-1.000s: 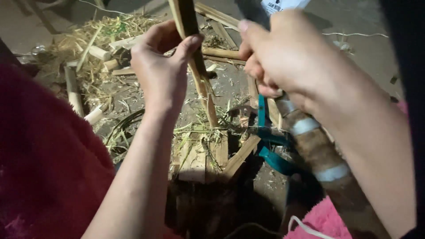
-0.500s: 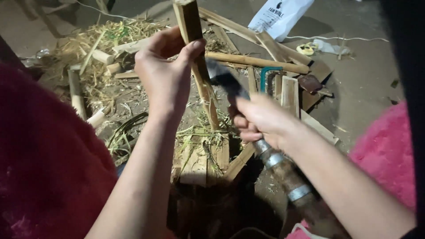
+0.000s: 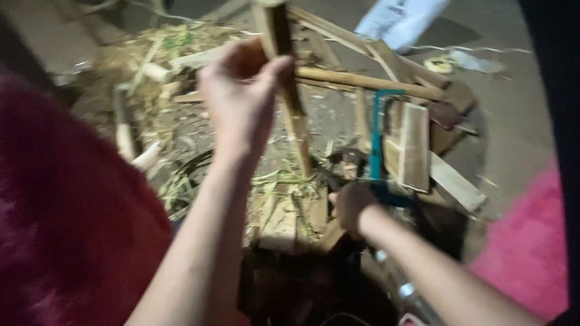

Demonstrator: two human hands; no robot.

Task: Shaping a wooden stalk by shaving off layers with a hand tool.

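Above the chopping block: left hand clamped on an upright bamboo strip, lower end resting on the block. Just right of the block: right hand low, blurred, grip unclear, beside a teal hacksaw. Beyond the block: bamboo offcuts and shavings.

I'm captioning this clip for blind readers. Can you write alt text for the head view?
A left hand holds a bamboo strip upright over a wooden block, while the right hand is low beside a blue saw frame. Bamboo scraps litter the ground.
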